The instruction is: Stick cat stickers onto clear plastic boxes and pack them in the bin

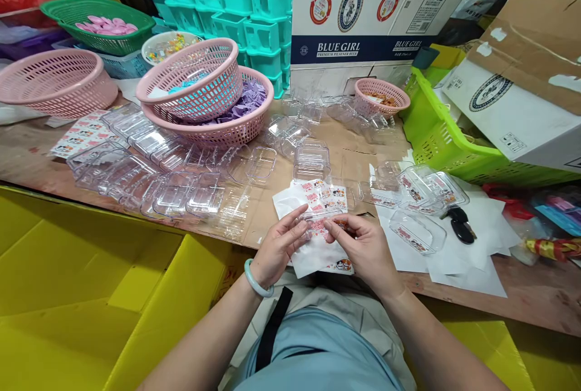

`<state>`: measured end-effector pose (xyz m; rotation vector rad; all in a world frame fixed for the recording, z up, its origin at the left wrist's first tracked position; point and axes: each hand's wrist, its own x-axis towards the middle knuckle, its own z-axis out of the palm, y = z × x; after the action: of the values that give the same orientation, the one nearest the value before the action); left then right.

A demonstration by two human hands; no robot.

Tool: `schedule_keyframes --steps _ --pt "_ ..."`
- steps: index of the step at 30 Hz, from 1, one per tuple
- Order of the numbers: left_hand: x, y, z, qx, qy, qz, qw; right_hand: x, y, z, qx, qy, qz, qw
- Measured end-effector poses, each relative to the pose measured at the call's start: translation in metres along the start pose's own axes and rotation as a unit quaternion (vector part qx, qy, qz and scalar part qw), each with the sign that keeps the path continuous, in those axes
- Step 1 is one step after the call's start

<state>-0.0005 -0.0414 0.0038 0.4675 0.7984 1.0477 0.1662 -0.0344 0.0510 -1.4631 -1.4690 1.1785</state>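
Note:
In the head view, a small clear plastic case part [318,216] is held between my two hands over a sheet of printed stickers [333,195]. My left hand [282,238], with a pale green bangle at the wrist, grips its left edge between thumb and fingers. At the right edge, my right hand [363,246] pinches with thumb and forefinger; whether a sticker is also in that pinch I cannot make out. Red print shows through or on the clear plastic. White backing paper [313,258] lies beneath the hands. Another clear case [311,158] rests just beyond the sheet.
Rows of clear cases [167,194] lie left, below stacked pink baskets [204,131] with purple pieces. Stickered cases [417,230] and a black key fob [462,226] lie right on white paper. A green crate [454,143], beer carton [354,28] and yellow box [154,294] surround the table.

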Motion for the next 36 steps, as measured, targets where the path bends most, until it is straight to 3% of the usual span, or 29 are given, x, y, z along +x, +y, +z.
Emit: schedule_keyframes --steps 7,11,15,20,21,25,28,32,34,36 --pt "-0.001 0.000 0.006 0.016 0.014 0.011 1.000 -0.004 0.000 0.003 -0.075 0.018 -0.038 0.996" --pt "-0.001 -0.004 0.014 0.060 0.039 0.044 0.996 -0.009 0.001 0.008 -0.160 0.061 -0.100 0.980" --pt "0.002 -0.008 0.018 0.076 0.052 0.058 0.994 -0.011 0.011 0.005 -0.175 0.102 -0.132 0.970" --pt "0.000 -0.006 0.027 0.081 0.054 0.088 0.991 -0.008 0.025 -0.009 -0.171 0.246 -0.105 0.948" --pt "-0.002 -0.005 0.030 0.086 0.045 0.091 0.991 -0.007 0.026 -0.011 -0.155 0.249 -0.104 0.950" --pt "-0.006 -0.003 0.042 0.115 -0.001 0.072 0.991 -0.008 0.029 -0.024 -0.026 0.102 -0.056 0.993" --pt "-0.003 -0.006 0.045 0.144 -0.045 0.054 0.987 -0.021 0.031 -0.045 0.068 0.020 -0.032 0.997" --pt "0.007 -0.019 0.053 0.179 -0.168 0.047 0.968 -0.052 0.043 -0.084 0.068 -0.043 -0.042 0.996" --pt "0.009 -0.030 0.060 0.219 -0.207 0.045 0.953 -0.062 0.056 -0.109 0.049 0.025 -0.051 0.997" --pt "0.007 -0.042 0.065 0.303 -0.193 0.089 0.929 -0.064 0.077 -0.139 0.006 0.222 -0.075 0.972"
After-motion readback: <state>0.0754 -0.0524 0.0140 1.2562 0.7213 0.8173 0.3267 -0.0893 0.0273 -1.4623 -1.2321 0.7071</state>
